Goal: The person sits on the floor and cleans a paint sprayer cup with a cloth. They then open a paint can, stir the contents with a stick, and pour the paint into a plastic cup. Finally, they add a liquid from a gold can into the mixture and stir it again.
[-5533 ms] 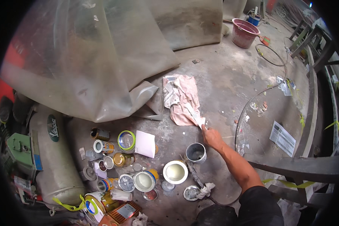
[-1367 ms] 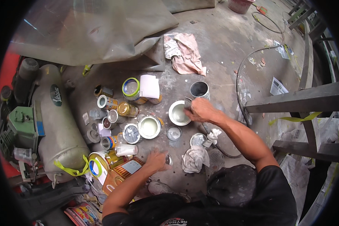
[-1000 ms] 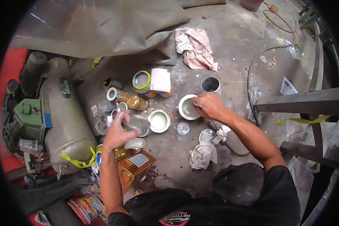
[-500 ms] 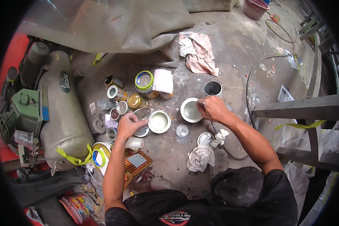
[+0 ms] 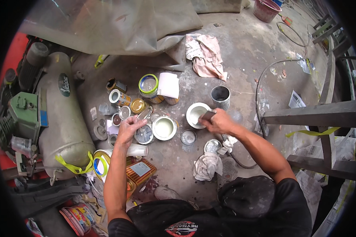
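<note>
My left hand (image 5: 131,129) is closed, pinching a thin clear round lid (image 5: 146,113) that is tilted nearly edge-on above the cans. Just right of it stands an open can of pale greenish-white paint (image 5: 164,128). My right hand (image 5: 220,121) grips a flat dark spatula (image 5: 208,115) over a second open can with a white inside (image 5: 194,118); whether the spatula touches that can's rim I cannot tell. Behind the right hand is an open can with a dark inside (image 5: 220,94). A small round lid (image 5: 188,137) lies on the floor between my hands.
Several small cans crowd the left, including one with a gold lid (image 5: 138,105). A green-rimmed can (image 5: 148,84) stands behind them. An air compressor (image 5: 63,114) is far left. Crumpled rags (image 5: 207,166) lie near me. A hose (image 5: 258,91) and metal frame (image 5: 304,111) are right.
The clear lid in my left hand has turned from face-up to nearly edge-on. My right hand has turned, and the dark spatula now shows over the white can. The whole view has shifted slightly.
</note>
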